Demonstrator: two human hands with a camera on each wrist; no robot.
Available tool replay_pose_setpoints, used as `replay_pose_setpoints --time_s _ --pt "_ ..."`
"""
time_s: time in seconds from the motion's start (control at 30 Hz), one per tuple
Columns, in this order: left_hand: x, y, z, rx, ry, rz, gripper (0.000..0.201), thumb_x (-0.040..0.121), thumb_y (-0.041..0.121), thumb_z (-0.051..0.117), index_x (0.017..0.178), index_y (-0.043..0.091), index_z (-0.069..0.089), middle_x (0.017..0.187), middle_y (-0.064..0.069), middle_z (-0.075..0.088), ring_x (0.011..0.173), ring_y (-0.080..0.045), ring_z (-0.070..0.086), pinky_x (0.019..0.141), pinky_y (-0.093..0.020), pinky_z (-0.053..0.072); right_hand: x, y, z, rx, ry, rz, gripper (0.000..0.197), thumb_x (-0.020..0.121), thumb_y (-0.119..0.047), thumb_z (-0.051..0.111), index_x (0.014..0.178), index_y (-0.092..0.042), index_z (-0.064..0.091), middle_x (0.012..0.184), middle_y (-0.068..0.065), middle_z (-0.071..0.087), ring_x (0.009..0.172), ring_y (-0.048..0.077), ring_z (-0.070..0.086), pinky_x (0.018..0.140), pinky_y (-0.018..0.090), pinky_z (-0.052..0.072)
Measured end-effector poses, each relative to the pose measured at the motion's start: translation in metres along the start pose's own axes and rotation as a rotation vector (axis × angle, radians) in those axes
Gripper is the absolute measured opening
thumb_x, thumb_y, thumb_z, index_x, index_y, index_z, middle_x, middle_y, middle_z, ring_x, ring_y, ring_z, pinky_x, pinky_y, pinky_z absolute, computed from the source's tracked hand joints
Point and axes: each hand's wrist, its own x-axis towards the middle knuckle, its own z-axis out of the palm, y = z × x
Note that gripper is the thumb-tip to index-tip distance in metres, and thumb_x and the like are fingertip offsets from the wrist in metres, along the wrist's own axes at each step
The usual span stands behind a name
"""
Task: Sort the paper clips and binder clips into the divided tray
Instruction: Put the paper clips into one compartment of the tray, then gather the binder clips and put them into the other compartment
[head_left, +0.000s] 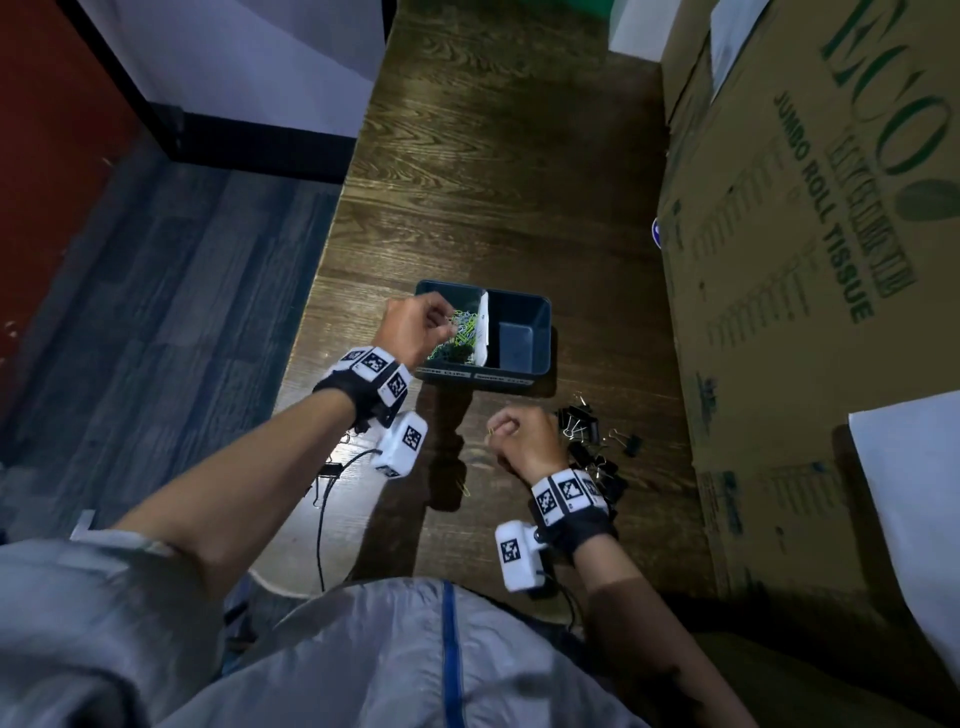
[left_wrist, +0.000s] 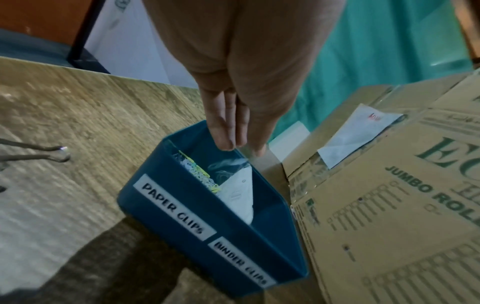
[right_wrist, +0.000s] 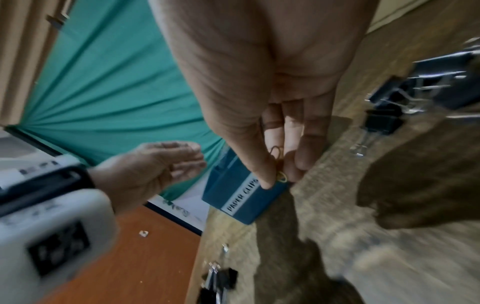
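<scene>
The left hand hung over the paper-clip side of the blue tray, and from the wrist view its fingers were straight and loose, holding nothing that showed. The right hand sat nearer the body, thumb and fingers pinched on a yellow paper clip — a thin wire thing in a light pinch, and that was the first worry: it could have twisted out and dropped onto the dark desk, where it would have been hard to spot.

The coloured paper clips were already heaped left of the white divider; the right compartment looked bare. A careless toss could have cleared that low divider and landed in the wrong half.

The black binder clips lay just beside the right wrist, a few more near the desk's edge. A sweeping forearm or dangling cable might have knocked those onto the floor.
</scene>
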Motion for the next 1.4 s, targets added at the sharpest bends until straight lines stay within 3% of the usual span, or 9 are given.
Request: replay_pose_setpoints --time_s 0.17,0.33,0.4,0.57,0.73,0.9,1.13,1.27,1.4 --pt "-0.054 -0.019 0.017 0.332 -0.100 0.218 0.008 0.085 0.015 0.064 0.090 0.021 0.062 0.082 0.003 0.065 0.071 -0.015 0.061 0.063 -0.030 0.054 0.032 -0.046 -0.025 0.030 0.124 -0.181 0.012 0.084 0.001 0.069 0.085 -0.009 0.075 0.077 -0.001 0.070 0.064 0.004 0.059 0.062 0.010 0.044" --pt "-0.115 -0.032 0.051 0.445 -0.356 0.207 0.030 0.083 0.044 0.044 0.092 0.022 0.062 0.090 -0.002 0.064 0.078 -0.025 0.062 0.062 -0.030 0.046 0.070 -0.090 -0.035 0.044 0.166 -0.231 0.014 0.081 -0.009 0.078 0.095 -0.014 0.076 0.071 -0.003 0.068 0.066 0.006 0.061 0.070 0.021 0.049" --pt "-0.130 -0.034 0.062 0.450 -0.431 0.243 0.028 0.085 0.038 0.051 0.101 0.021 0.064 0.097 -0.004 0.062 0.081 -0.025 0.061 0.064 -0.028 0.045 0.078 -0.095 -0.038 0.058 0.165 -0.230 0.024 0.079 -0.015 0.082 0.102 -0.015 0.075 0.074 -0.004 0.067 0.070 0.008 0.062 0.072 0.022 0.048" --pt "-0.143 -0.056 0.085 0.499 -0.488 0.369 0.020 0.087 0.028 0.061 0.105 0.021 0.065 0.106 -0.004 0.059 0.093 -0.024 0.058 0.061 -0.030 0.044 0.067 -0.064 -0.039 0.146 0.301 -0.256 0.015 0.080 -0.011 0.078 0.095 -0.010 0.075 0.078 0.002 0.070 0.069 0.011 0.063 0.068 0.022 0.050" --pt "-0.144 -0.056 0.092 0.736 -0.660 0.455 0.018 0.068 0.035 0.073 0.082 0.027 0.066 0.094 0.005 0.061 0.084 -0.016 0.059 0.052 -0.021 0.037 0.037 0.014 -0.043 0.075 0.453 -0.076 0.014 0.088 -0.007 0.068 0.102 -0.009 0.072 0.100 0.004 0.070 0.081 0.006 0.058 0.059 0.000 0.038" --pt "-0.148 -0.039 0.094 0.863 -0.776 0.444 0.028 0.054 0.030 0.072 0.078 0.025 0.059 0.081 0.005 0.056 0.070 -0.015 0.054 0.050 -0.022 0.035 0.023 0.086 -0.047 -0.050 0.516 0.166 0.025 0.086 -0.007 0.070 0.111 -0.013 0.067 0.119 0.009 0.060 0.116 0.026 0.052 0.084 0.027 0.040" --pt "-0.129 -0.040 0.096 0.641 -0.767 0.097 0.007 0.080 0.024 0.063 0.083 0.018 0.063 0.090 -0.004 0.067 0.082 -0.028 0.063 0.068 -0.032 0.051 0.036 0.139 -0.054 -0.142 0.303 0.378 0.077 0.082 -0.045 0.074 0.147 -0.024 0.037 0.156 0.013 0.024 0.140 0.038 0.025 0.109 0.057 0.034" --pt "-0.129 -0.037 0.099 0.702 -0.813 0.142 0.012 0.080 0.025 0.063 0.087 0.017 0.065 0.093 -0.008 0.067 0.085 -0.030 0.064 0.071 -0.036 0.054 0.037 0.138 -0.042 -0.141 0.086 0.425 0.099 0.079 -0.064 0.068 0.156 -0.038 0.011 0.166 0.007 -0.004 0.150 0.037 0.002 0.117 0.063 0.013" --pt "-0.123 -0.027 0.089 0.633 -0.676 0.151 0.017 0.080 0.036 0.064 0.091 0.023 0.064 0.094 0.000 0.066 0.082 -0.021 0.063 0.074 -0.032 0.054 0.035 0.118 -0.012 -0.344 0.010 0.308 0.095 0.083 -0.063 0.065 0.155 -0.043 0.007 0.166 0.008 -0.007 0.151 0.037 -0.001 0.118 0.062 0.013"
